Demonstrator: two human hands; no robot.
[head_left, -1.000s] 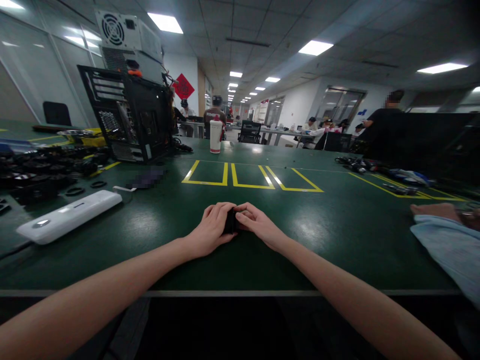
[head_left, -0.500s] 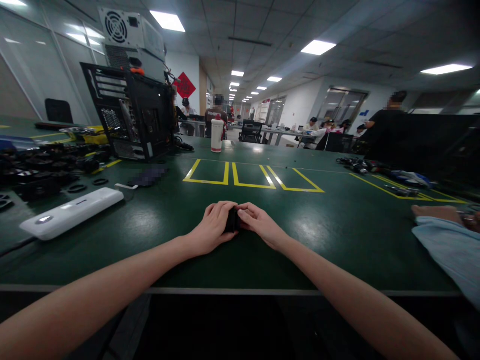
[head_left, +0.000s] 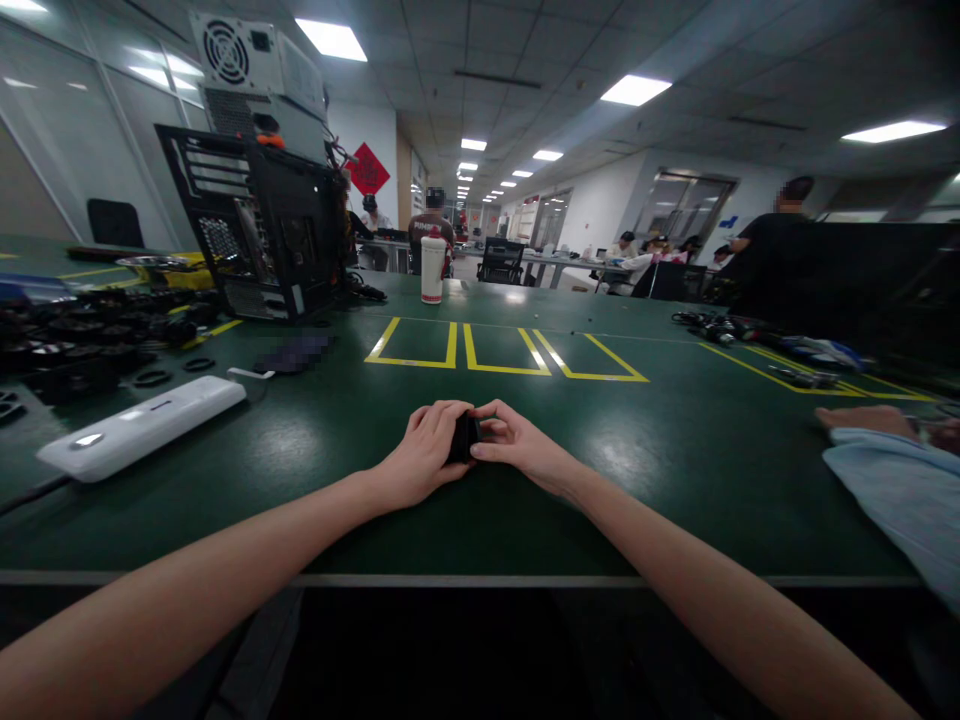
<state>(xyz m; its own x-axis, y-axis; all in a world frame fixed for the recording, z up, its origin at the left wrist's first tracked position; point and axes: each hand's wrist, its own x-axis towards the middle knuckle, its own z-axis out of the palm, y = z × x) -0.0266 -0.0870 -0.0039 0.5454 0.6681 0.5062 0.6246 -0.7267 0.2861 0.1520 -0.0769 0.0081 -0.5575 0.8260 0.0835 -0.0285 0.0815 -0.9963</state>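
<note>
A small black block-like part point(head_left: 463, 438) stands on the green table point(head_left: 420, 545), right in front of me. From its left side my left hand point(head_left: 429, 447) wraps over it, fingers on top and thumb low at the near side. My right hand point(head_left: 516, 442) holds its right side, the index finger near the upper edge and the thumb lower down. Most of the part is covered by my fingers, and its exact kind cannot be made out.
A white power strip point(head_left: 142, 428) lies to the left, near a pile of black parts point(head_left: 82, 345). An open black computer case point(head_left: 262, 225) and a cup point(head_left: 432, 270) stand farther back. At right rests another person's sleeved arm point(head_left: 892, 480). Yellow tape point(head_left: 510, 371) marks the table.
My right thumb has moved down along the black part and the right fingers have spread, so more of its right side shows. My left hand keeps its hold.
</note>
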